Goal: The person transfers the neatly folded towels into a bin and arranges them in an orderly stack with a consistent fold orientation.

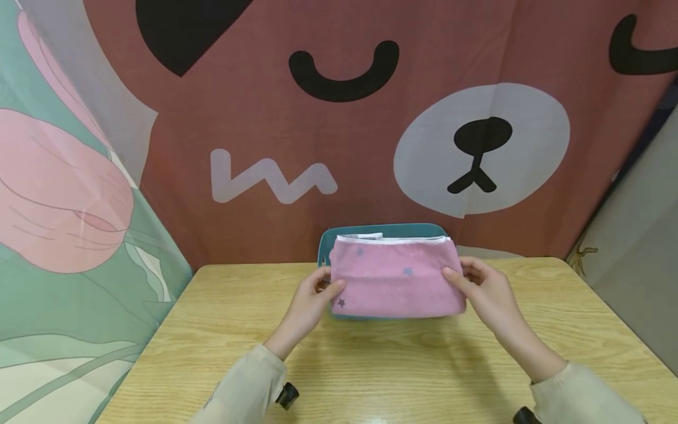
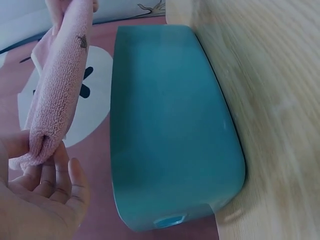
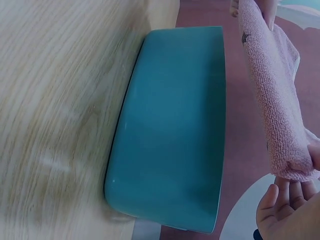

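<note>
A folded pink towel with small grey stars and a white edge is stretched between both hands. My left hand pinches its left end, thumb on the near face and fingers behind. At the other end my right hand grips it the same way. Both wrist views show the towel raised above the rim of a teal plastic bin, with a gap between them. From the head, the towel covers most of the bin; the bin's inside is hidden.
The bin stands on a wood-grain table near its back edge. Right behind the table hangs a cloth printed with a bear face. A grey surface lies off the right side.
</note>
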Available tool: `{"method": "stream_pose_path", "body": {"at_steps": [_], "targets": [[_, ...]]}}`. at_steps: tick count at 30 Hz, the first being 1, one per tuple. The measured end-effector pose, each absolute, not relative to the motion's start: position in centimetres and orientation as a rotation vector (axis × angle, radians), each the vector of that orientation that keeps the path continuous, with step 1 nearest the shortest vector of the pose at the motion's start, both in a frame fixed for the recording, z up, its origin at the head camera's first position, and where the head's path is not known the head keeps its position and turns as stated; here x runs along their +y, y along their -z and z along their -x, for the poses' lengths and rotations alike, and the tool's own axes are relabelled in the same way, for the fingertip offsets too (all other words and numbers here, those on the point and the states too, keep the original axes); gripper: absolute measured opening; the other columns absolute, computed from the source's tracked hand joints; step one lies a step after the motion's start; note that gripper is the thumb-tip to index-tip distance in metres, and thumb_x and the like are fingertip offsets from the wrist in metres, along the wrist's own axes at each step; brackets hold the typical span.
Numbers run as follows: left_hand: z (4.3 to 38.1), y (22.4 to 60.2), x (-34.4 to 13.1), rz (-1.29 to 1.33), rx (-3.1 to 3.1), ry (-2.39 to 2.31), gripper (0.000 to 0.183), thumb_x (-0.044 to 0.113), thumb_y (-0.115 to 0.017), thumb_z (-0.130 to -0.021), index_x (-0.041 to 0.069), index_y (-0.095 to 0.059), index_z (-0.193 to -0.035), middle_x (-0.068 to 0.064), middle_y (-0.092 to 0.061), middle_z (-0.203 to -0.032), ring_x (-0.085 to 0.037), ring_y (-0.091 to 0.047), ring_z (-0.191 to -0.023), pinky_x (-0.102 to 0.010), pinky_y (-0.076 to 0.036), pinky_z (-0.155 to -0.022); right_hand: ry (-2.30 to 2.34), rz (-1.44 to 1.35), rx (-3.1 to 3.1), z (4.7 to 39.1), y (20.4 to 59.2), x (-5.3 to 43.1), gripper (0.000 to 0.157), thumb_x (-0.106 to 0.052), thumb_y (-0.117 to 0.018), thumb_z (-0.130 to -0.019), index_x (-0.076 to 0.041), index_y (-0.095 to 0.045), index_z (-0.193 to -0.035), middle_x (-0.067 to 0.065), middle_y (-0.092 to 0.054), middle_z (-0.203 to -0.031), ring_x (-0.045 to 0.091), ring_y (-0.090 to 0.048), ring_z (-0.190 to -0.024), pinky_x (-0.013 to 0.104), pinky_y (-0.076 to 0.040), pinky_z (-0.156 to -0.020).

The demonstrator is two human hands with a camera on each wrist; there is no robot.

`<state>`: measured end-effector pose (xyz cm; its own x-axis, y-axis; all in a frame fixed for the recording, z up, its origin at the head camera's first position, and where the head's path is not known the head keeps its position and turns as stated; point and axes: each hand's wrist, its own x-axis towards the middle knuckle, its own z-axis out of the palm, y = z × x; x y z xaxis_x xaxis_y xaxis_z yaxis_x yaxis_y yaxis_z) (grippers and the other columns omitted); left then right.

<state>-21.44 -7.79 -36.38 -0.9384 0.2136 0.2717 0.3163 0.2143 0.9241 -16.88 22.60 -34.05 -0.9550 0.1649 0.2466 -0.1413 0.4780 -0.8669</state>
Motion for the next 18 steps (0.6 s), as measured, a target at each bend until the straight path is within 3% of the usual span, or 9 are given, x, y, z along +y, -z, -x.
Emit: {"method": "stream_pose_path", "body": {"at_steps": [18], "targets": [[23.9,35.6,-7.9,0.521,-2.417,1.754,0.019,0.01,-0.067,-0.095,0.0,-0.067,-0.111,-0.009,-0.063,-0.096,-0.018,-0.057,-0.083,-0.029,-0.048,-0.072,-1.28,-0.079,-2.418,19.5,34.2,22.3,0.035,-0.025,-0.071,-0.094,0.002,-0.064,-0.114,0.011,-0.068,-0.093,0.008,-0.054,-0.077,0.02,-0.045,-0.058]]}}
